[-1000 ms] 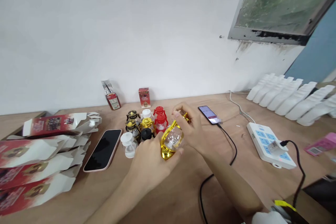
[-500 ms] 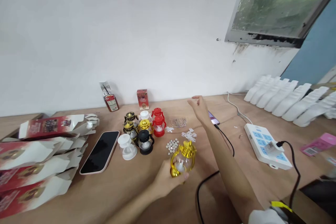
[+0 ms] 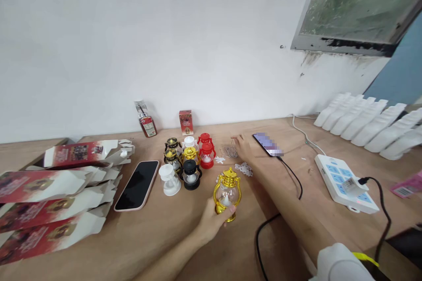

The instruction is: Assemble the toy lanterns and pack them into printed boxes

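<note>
A gold lantern (image 3: 228,191) with a clear globe and a white piece inside stands upright, or nearly so, near the front of the brown surface (image 3: 132,246); whether its base touches down cannot be told. The left hand (image 3: 214,218) grips it low, fingers behind and thumb across the front of the base. Beyond it, the right hand (image 3: 243,147) reaches to a pile of thin metal wires (image 3: 229,151), fingers bent at the pile's right edge; whether they pinch a wire cannot be told. Small white pieces (image 3: 244,169) lie heaped between that pile and the lantern, with a few white cutouts (image 3: 220,160) just left of the wires. Further left, smaller lanterns stand grouped: a white one (image 3: 167,172) and a black one (image 3: 190,166) in front, with gold, dark bronze, red and another white behind. Left of them lies a dark-screened phone (image 3: 137,186) in a pink case, then stacked red printed cartons (image 3: 79,153). A small red box (image 3: 186,123) stands near the wall (image 3: 198,52). To the right are a lit phone (image 3: 263,144) on a black cable (image 3: 292,173), a white power strip (image 3: 343,184) and leaning white bottles (image 3: 362,118).
</note>
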{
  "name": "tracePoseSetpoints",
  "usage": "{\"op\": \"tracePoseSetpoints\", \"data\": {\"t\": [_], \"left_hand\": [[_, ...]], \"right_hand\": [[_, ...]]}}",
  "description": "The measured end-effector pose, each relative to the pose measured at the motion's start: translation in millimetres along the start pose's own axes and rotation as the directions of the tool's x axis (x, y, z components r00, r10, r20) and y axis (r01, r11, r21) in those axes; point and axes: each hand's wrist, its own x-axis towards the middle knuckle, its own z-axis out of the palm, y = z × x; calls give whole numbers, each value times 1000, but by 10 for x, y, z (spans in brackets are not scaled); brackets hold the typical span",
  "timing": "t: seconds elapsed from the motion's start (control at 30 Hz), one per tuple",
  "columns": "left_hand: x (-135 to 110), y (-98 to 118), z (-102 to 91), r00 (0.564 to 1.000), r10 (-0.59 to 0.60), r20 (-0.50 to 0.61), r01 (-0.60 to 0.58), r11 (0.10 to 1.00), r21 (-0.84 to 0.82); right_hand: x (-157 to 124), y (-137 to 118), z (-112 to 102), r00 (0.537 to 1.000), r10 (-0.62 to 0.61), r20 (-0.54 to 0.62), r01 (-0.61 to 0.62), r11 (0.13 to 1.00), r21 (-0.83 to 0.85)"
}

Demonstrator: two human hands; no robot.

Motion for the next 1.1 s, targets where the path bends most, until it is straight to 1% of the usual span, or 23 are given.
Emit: {"op": "tracePoseSetpoints", "data": {"t": [0.1,0.17,0.27,0.43,0.5,0.57,0.63,0.7,0.77,0.8,0.83,0.87,0.9,0.93,0.97,1.0,1.03,1.1], "left_hand": [[-6,-9,-7,999,24,39,-25,999,28],[-8,-7,-10,997,36,67,-39,999,33],[-10,1,-5,996,42,79,-45,998,36],[-11,7,5,997,37,69,-40,998,38],[-13,11,1,997,32,72,-35,998,43],[-18,22,-8,996,34,77,-38,998,58],[-26,38,-17,995,76,63,-81,993,84],[-34,47,-26,989,146,20,-148,982,118],[-35,39,-36,980,197,-39,-190,971,148],[-30,29,-42,976,208,-72,-194,968,159],[-21,17,-48,972,210,-109,-191,967,167],[-7,5,-56,967,210,-145,-184,968,172],[11,-5,-64,961,211,-179,-179,968,177],[31,-12,-73,953,216,-211,-179,967,182],[53,-15,-81,946,226,-234,-185,965,188],[74,-16,-90,939,242,-243,-196,960,198],[92,-13,-97,934,260,-245,-210,954,214],[117,-4,-104,931,280,-235,-218,941,259]], "right_hand": [[-66,45,-6,981,-113,156,124,990,-62],[-104,71,-26,958,-144,248,174,979,-105],[-136,75,-61,932,-135,337,200,965,-167],[-134,20,-104,914,-87,397,196,950,-244],[-116,8,-135,917,-67,394,179,950,-256],[-97,4,-181,930,-43,365,145,955,-258],[-106,-10,-229,950,-21,311,102,963,-248],[-189,-65,-258,969,-3,247,62,971,-231],[-386,-187,-258,988,30,150,-13,994,-111],[-527,-274,-249,995,88,53,-93,991,94],[-689,-376,-239,989,147,-2,-139,937,320],[-861,-487,-229,986,167,-16,-137,858,495],[-1030,-602,-223,991,136,8,-111,776,620],[-1185,-712,-220,994,64,83,-104,693,713],[-1313,-811,-221,983,-25,183,-128,623,772],[-1409,-893,-223,969,-83,234,-152,548,823],[-1469,-954,-226,957,-116,267,-182,477,860],[-1500,-1015,-227,936,-122,331,-262,391,883]]}}
